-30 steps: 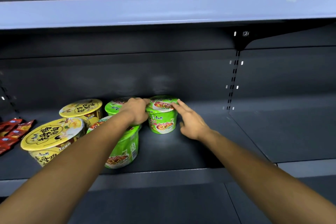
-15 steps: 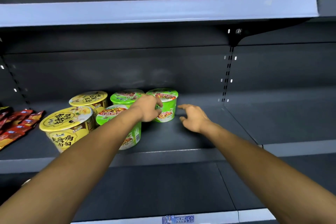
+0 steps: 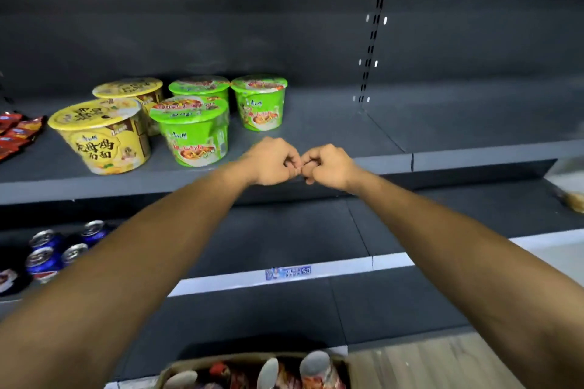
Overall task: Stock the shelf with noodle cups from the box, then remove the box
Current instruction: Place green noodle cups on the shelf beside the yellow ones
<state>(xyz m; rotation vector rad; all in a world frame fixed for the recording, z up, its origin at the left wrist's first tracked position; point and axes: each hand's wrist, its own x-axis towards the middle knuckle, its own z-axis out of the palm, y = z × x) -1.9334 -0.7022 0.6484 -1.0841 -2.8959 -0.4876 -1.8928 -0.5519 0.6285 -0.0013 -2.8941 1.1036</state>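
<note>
Pulled back off green noodle cup [image 3: 259, 102], left hand [image 3: 272, 162] and right hand [image 3: 329, 166], fingers [image 3: 292, 163] clenched, apparently empty

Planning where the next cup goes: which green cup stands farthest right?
The back-right green cup, next to the bare stretch of shelf. The front green cup and the rear-left green cup stand one behind the other on its left.
</note>
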